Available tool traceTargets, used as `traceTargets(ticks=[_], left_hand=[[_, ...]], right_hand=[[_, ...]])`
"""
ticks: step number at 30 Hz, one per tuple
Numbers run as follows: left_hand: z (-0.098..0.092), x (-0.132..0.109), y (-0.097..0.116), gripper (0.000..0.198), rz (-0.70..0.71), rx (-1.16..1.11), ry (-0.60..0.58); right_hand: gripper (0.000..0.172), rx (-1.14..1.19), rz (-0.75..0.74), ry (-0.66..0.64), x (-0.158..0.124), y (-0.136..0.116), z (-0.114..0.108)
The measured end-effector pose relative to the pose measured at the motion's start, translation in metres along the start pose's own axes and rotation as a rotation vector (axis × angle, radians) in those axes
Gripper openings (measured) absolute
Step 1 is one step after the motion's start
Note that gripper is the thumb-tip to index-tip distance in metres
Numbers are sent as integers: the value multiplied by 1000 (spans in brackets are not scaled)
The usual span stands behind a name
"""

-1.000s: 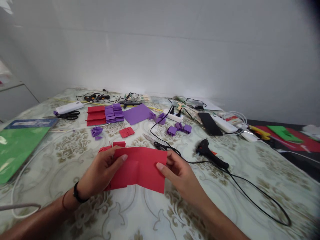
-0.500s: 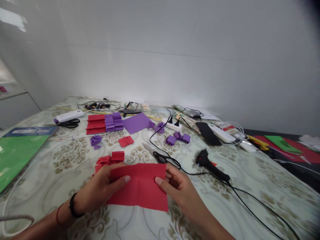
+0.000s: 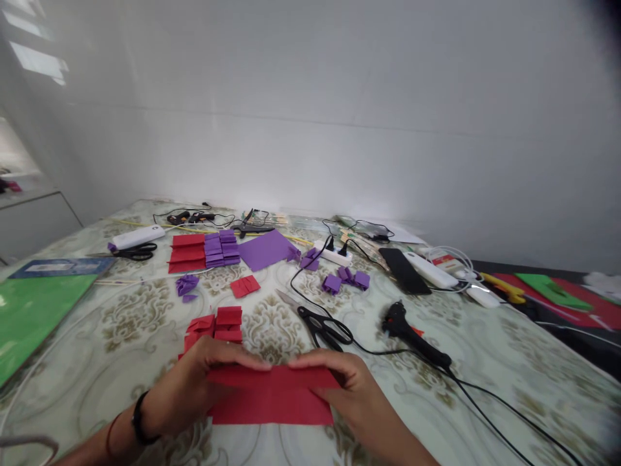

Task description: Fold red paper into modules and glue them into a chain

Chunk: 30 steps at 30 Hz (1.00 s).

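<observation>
A sheet of red paper [image 3: 272, 408] lies low in the middle of the view, its far edge folded over toward me. My left hand [image 3: 204, 375] grips its left side, fingers along the fold and thumb hidden behind the flap. On the right side my right hand [image 3: 342, 385] holds it the same way, fingertips on the folded edge. Just beyond my left hand sit small folded red paper pieces [image 3: 228, 317], partly covered by that hand. Black-handled scissors [image 3: 325, 327] lie open past my right hand.
A black glue gun [image 3: 412, 336] with its cord lies to the right. Purple folded pieces [image 3: 332, 283], a purple sheet [image 3: 266, 250] and a white power strip [image 3: 334, 252] lie farther back. Green paper [image 3: 43, 304] is at the left, a black phone [image 3: 403, 270] at the right.
The red paper was held up nearly flat with both thumbs on its face. Now its far edge is bent over, and both hands' fingers have moved inward along the fold.
</observation>
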<state>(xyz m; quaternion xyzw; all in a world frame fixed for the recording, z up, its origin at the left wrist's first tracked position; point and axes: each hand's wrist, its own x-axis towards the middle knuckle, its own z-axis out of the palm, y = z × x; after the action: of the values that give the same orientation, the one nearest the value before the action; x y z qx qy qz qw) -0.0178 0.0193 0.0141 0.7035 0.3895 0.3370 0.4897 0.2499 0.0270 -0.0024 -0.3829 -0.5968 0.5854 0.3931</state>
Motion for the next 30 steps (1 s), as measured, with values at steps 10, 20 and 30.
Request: traceTargets(ticks=[10, 20, 30], left_hand=[[-2, 4, 3, 17, 21, -248, 6], [-17, 3, 21, 31, 249, 181, 151], [-21, 26, 83, 49, 510, 475, -117]], right_hand=[[16, 48, -144, -1, 4, -6, -5], [30, -382, -329, -72, -4, -19, -23], [39, -591, -170, -111, 18, -92, 1]])
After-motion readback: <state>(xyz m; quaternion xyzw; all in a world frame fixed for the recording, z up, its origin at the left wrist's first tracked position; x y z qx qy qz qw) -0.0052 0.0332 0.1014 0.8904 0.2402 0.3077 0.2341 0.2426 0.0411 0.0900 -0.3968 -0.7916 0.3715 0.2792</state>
